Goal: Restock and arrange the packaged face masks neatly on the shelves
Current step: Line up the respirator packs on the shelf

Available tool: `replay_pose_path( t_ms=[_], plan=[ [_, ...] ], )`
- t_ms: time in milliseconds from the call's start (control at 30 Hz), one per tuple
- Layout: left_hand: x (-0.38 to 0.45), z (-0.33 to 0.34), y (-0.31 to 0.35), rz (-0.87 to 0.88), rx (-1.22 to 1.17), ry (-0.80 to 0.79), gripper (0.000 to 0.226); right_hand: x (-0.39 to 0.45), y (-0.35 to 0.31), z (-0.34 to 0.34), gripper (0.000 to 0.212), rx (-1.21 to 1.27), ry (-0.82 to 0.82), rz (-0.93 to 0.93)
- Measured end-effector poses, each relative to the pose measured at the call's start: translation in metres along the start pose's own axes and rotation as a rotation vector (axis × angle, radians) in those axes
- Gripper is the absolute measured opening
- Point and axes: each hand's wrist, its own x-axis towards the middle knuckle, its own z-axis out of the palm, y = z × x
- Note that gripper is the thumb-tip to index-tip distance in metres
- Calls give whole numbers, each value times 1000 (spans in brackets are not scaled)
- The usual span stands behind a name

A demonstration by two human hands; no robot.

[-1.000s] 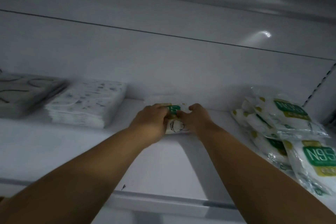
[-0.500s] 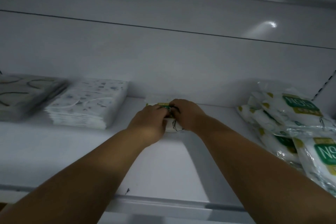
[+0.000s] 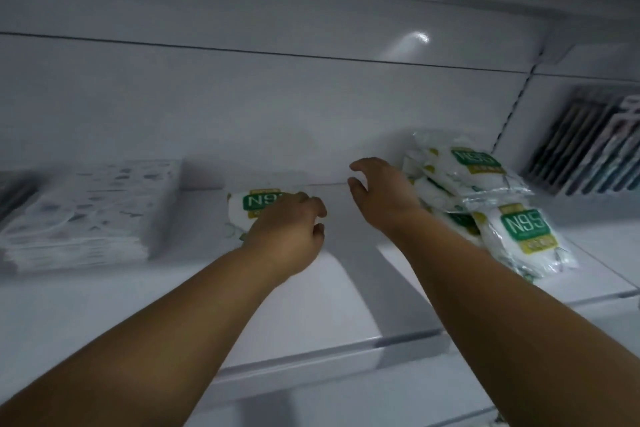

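White shelf (image 3: 104, 305), head view. N95 mask pack (image 3: 254, 206) lies flat near the back wall, centre. Left hand (image 3: 287, 232) rests on it, fingers curled over its right edge. Right hand (image 3: 381, 194) spread, holding nothing, just beside the heaped N95 pile (image 3: 485, 201). Patterned stack (image 3: 93, 211) at left.

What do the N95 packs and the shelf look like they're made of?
N95 packs: thin clear plastic film, glossy; it crinkles and glints, with a printed green label. Shelf: probably painted metal, smooth white, with a soft sheen and a crisp folded front lip; laminate board can't be ruled out.
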Motion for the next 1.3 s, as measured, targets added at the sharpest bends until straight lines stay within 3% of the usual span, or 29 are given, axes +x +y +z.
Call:
replay_pose_path(
  t_ms=[200,400,500,633,733,833,933,1033,1067,1167,1200,1300],
  plan=[
    [20,34,48,99,22,-22,33,-4,57,-47,39,-126,73,71],
    [55,72,105,-12,-155,-73,33,-4,126,-68,61,-290,53,223],
    [74,83,134,-209,-525,-101,27,-4,147,-71,55,-240,4,261],
    [92,85,163,-480,-1136,-62,6,-1,151,-82,22,-207,60,217],
    [102,87,168,-588,-1385,-20,33,-7,146,-86,9,-96,99,145],
    [100,88,166,-616,-1420,53,47,-23,138,-69,26,137,186,-144],
    [91,87,156,-629,-1417,216,24,-34,138,-55,26,385,287,-327],
    [75,76,141,-596,-1438,374,20,-32,147,-52,27,385,482,-204],
    [69,71,136,-589,-1434,413,20,-31,147,-52,30,407,439,-93],
    [49,55,124,-602,-1345,452,16,-29,128,-49,38,612,15,247],
    [43,50,120,-601,-1278,455,14,-32,118,-46,41,719,-60,307],
    [21,33,105,-595,-995,466,12,-45,95,-33,43,805,32,281]
  ],
)
